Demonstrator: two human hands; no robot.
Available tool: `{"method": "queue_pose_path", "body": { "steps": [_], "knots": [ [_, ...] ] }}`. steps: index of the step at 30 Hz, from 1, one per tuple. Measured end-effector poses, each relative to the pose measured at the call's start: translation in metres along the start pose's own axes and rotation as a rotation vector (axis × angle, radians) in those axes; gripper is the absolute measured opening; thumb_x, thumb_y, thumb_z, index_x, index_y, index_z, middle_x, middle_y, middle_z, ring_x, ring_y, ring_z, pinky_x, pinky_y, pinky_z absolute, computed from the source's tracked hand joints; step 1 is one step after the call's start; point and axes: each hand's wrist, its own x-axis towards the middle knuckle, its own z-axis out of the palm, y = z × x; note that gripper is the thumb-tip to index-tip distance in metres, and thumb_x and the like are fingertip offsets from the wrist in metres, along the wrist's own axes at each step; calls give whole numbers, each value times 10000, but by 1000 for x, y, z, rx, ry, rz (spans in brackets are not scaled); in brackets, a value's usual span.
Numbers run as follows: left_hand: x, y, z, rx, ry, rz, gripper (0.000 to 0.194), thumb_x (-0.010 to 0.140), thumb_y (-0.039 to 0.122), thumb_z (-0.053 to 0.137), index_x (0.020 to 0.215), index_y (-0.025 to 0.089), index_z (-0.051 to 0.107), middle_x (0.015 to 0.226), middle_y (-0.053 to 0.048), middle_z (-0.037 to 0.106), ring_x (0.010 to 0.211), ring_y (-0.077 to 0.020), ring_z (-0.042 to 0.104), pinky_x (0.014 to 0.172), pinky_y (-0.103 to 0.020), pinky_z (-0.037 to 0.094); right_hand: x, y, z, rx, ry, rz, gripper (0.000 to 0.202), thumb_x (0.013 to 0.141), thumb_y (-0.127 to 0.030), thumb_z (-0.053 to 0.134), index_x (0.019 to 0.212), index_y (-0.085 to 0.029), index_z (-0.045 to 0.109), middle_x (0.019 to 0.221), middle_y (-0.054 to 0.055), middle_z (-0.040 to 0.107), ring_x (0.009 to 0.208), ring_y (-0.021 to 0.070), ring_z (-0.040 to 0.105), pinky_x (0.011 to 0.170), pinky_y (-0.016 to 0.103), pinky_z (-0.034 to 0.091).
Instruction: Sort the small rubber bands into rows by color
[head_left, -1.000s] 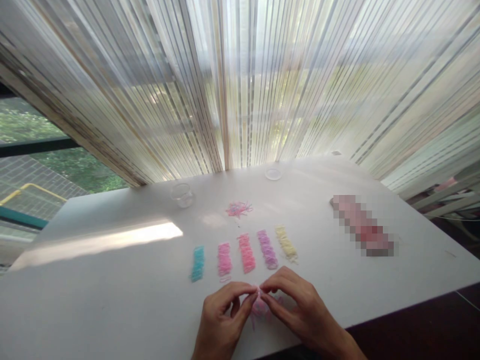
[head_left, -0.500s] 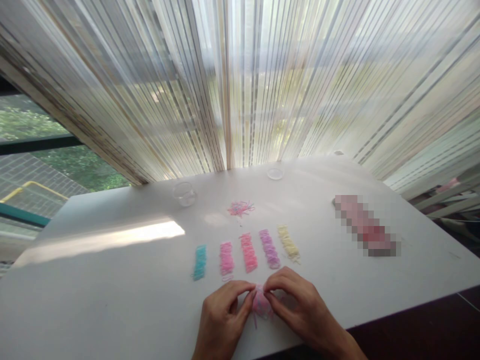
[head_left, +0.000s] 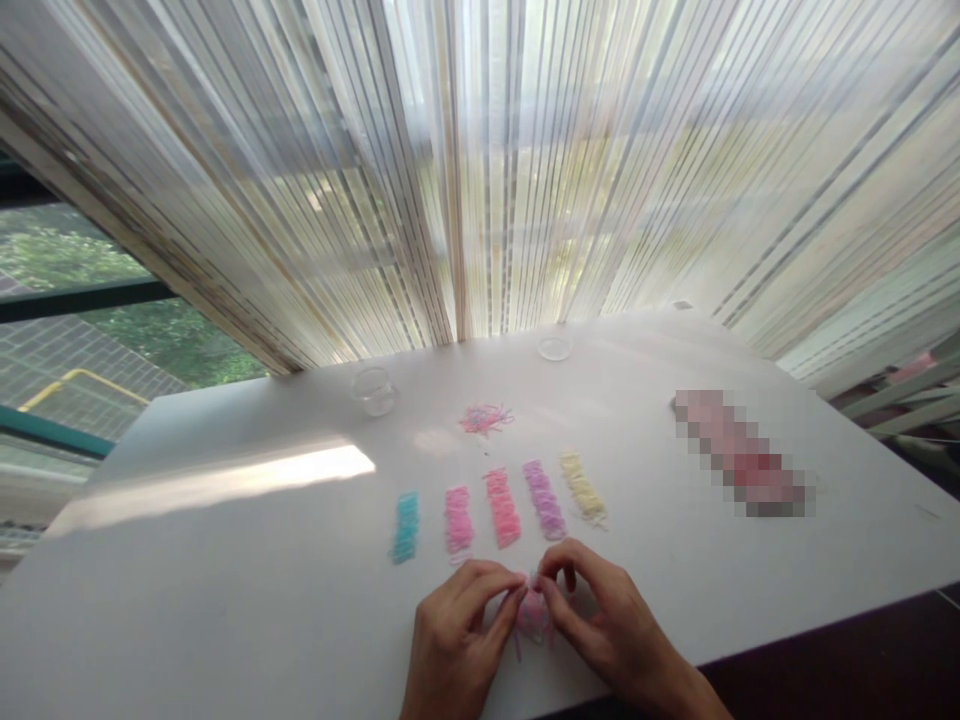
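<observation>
Both hands low in view, over the near edge of the white table. Left hand: thumb and index finger brought together at the tips, other fingers curled under. Right hand: the same pinch, facing the left, fingertips just beside the left's. A trace of pink shows at the tips; too small to tell whether either hand has hold of a strand. Directly below the fingertips, between the hands, a loose tangle of thin strands, mostly pink and lilac, partly hidden by the fingers.

Just beyond the hands, five narrow bundles in a row, apart from one another. Left to right: turquoise bundle, pink bundle, coral bundle, purple bundle, pale yellow bundle. Farther back, a second mixed pile, its ends sticking out.

Near the far edge: clear container on the left, clear round disc right of centre. On the right side, a pinkish object, pixelated, identity unreadable. A bright strip of sunlight crosses the table's left half.

Behind, a striped curtain; at far left, greenery and a yellow rail outside.
</observation>
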Motion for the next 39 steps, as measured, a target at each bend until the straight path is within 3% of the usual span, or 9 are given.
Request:
{"method": "queue_pose_path", "body": {
  "steps": [6,11,18,29,36,39],
  "knots": [
    [2,-2,-1,-8,24,-14,106,954,146,676,999,231,721,878,-5,759,726,-120,721,606,-169,561,-3,3,-1,42,-35,-29,231,1006,-164,517,1202,-261,594,928,-3,697,785,125,672,754,209,559],
    [1,-4,0,11,18,-19,89,966,161,663,987,231,715,863,-4,752,672,-116,700,568,-175,553,-2,0,0,61,-60,-22,343,1000,-136,493,1304,-286,541,926,-12,688,794,116,682,758,191,566],
    [-3,-10,3,74,11,-3,94,972,159,649,1000,233,698,877,-7,752,678,-119,702,591,-185,562,2,1,0,47,-63,8,292,950,-129,536,1210,-253,582,881,-11,679,768,121,664,740,199,561],
    [-2,-6,-8,102,52,-45,82,975,200,645,963,224,722,855,-16,759,723,-133,727,628,-188,587,1,-2,-6,23,-180,106,244,911,-145,560,1131,-229,624,887,5,691,781,142,656,747,240,550],
    [-5,-17,-34,295,203,-115,142,972,304,657,931,215,759,870,-28,778,707,-141,739,643,-191,608,-4,4,-12,-30,-135,103,134,901,-148,565,995,-229,617,844,-1,687,755,143,652,719,239,552],
    [-6,-22,-44,349,206,-105,183,988,329,634,940,216,769,888,-32,784,756,-153,758,700,-203,621,-6,12,-14,-51,-67,60,101,906,-150,563,947,-227,615,817,1,684,731,144,660,695,239,557]
  ]
}}
